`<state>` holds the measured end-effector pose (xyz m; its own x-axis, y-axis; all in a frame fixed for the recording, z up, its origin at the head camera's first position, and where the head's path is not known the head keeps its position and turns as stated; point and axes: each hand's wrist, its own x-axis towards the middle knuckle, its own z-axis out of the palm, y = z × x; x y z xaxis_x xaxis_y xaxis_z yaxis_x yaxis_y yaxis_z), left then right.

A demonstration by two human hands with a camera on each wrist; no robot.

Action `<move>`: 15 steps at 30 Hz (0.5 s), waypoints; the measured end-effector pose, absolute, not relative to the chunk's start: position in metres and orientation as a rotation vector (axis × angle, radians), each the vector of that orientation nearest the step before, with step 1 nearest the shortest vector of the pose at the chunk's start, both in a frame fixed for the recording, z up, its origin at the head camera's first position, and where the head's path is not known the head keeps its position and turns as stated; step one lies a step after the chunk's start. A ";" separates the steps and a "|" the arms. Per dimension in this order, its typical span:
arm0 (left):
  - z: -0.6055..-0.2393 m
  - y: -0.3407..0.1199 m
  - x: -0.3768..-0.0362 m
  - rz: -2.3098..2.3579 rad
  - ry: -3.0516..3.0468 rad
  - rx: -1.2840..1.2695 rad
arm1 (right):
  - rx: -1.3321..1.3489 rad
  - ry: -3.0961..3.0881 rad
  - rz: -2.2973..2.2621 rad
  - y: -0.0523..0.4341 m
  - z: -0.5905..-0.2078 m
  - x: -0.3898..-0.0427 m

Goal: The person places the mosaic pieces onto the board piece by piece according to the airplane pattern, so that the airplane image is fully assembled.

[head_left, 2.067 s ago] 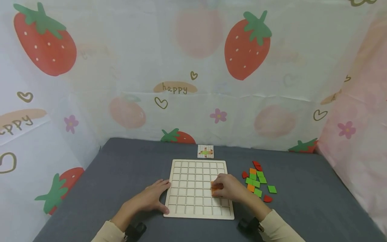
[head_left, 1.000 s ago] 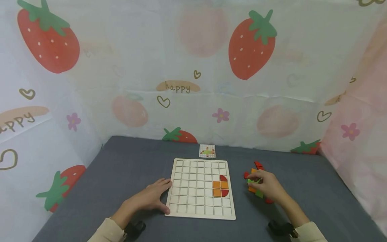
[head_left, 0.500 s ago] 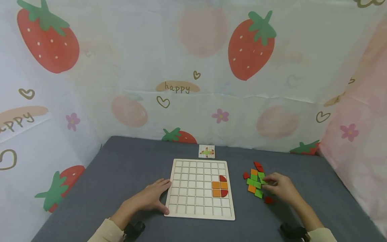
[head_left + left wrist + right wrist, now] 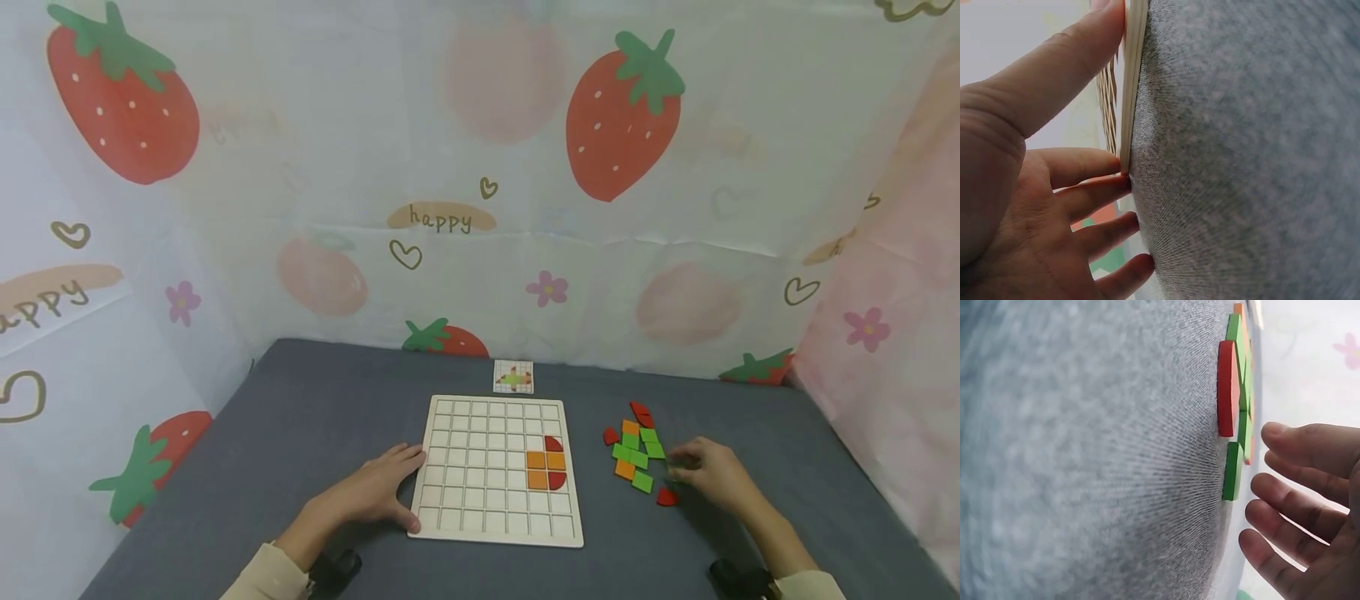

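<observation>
A pale wooden grid board (image 4: 474,500) lies in the middle of the table. My left hand (image 4: 378,487) rests along its left side, fingertips at the edge and thumb near the front corner. The left wrist view shows those fingers (image 4: 1100,201) spread beside the board's thin edge. On the board's right part sit three orange squares (image 4: 537,479) and two red quarter-round tiles (image 4: 557,481). My right hand (image 4: 708,473) hovers right of the loose tiles, over a lone green tile (image 4: 1232,472) that it mostly hides in the head view. Its fingers are loosely bent and hold nothing.
Loose green tiles (image 4: 638,459), orange tiles (image 4: 625,469) and red tiles (image 4: 667,497) lie in a cluster right of the board. Behind the board lies a small pattern card (image 4: 513,377). A strawberry-print curtain (image 4: 465,275) stands behind the grey table (image 4: 345,383).
My right hand has gone from the board's orange tiles to the loose tiles, then across them to the right. The orange and red tiles on the board became visible. My left hand stays put.
</observation>
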<state>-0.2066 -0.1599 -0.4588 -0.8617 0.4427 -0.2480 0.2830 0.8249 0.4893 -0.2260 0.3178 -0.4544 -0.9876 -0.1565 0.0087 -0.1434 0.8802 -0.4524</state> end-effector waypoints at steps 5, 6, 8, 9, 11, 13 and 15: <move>-0.460 -0.160 -0.207 0.644 2.645 0.558 | -0.234 3.007 -0.678 0.319 -0.455 -0.228; -0.460 -0.160 -0.207 0.645 2.645 0.561 | -0.240 3.003 -0.665 0.319 -0.455 -0.228; -0.461 -0.161 -0.207 0.642 2.645 0.565 | -0.251 2.997 -0.631 0.320 -0.455 -0.229; -0.461 -0.161 -0.208 0.641 2.646 0.569 | -0.263 2.997 -0.618 0.320 -0.454 -0.229; -0.461 -0.161 -0.208 0.636 2.649 0.572 | -0.289 2.998 -0.588 0.319 -0.454 -0.230; -0.461 -0.161 -0.208 0.634 2.650 0.572 | -0.298 2.999 -0.566 0.318 -0.454 -0.230; -0.461 -0.161 -0.208 0.636 2.652 0.573 | -0.306 2.998 -0.556 0.317 -0.454 -0.230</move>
<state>-0.2079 -0.1607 -0.4606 -0.8558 0.4583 -0.2400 0.2996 0.8173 0.4923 -0.2298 0.3175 -0.4544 -0.9771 -0.2089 -0.0393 -0.1810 0.9144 -0.3621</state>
